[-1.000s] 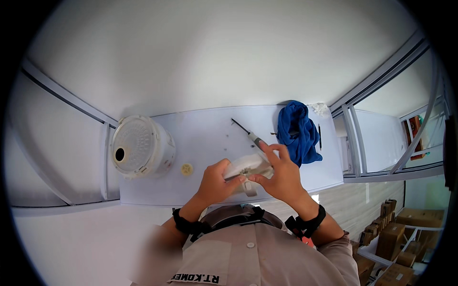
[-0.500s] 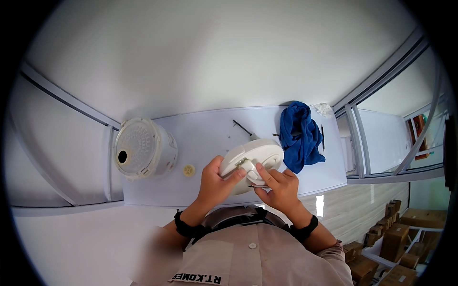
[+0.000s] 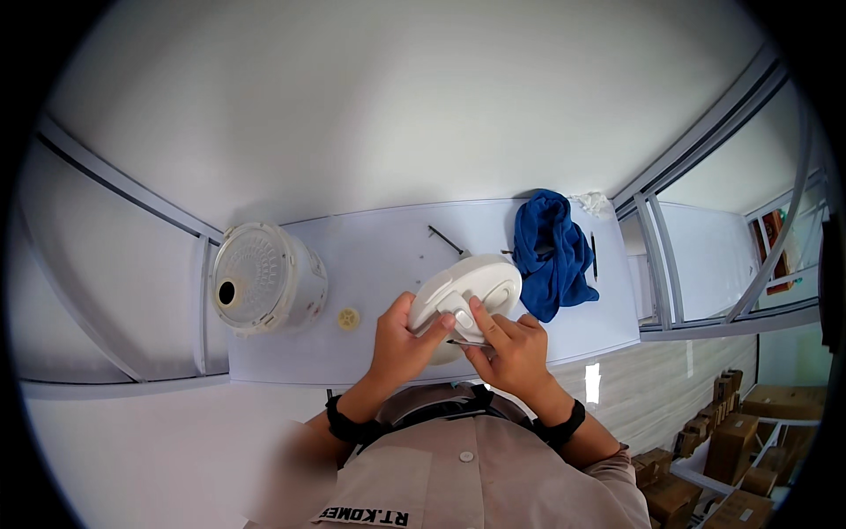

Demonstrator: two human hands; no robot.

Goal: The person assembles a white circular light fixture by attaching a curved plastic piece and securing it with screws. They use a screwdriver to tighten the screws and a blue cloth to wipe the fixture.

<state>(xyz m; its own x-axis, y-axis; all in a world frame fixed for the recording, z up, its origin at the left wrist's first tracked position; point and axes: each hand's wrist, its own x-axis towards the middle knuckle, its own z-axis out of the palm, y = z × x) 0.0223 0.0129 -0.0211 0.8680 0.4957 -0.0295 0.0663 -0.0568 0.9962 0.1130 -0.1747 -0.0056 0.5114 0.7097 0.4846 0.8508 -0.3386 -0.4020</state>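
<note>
Desk: white rectangular desk (image 3: 379,247), far edge along the wall.
Tub: white cylindrical plastic tub (image 3: 257,269) with a dark round opening in its lid; at the left edge, probably to leave the middle free.
Cloth: crumpled blue fabric cloth (image 3: 552,256), towards the far right corner.
Round part: white disc-shaped plastic part (image 3: 467,279) with a raised centre, held up near the near edge, tilted, seemingly to show its upper face.
Left grip: left hand (image 3: 397,344) closed on the part's left side, thumb on top, apparently steadying it.
Right grip: right hand (image 3: 515,353) closed about the near right side, index finger on the raised centre, perhaps for pressure.
Tool: thin dark metal shaft (image 3: 447,238), lying beyond the part; remainder hidden.
Disc: small yellow round disc (image 3: 349,318), between tub and left hand.
</note>
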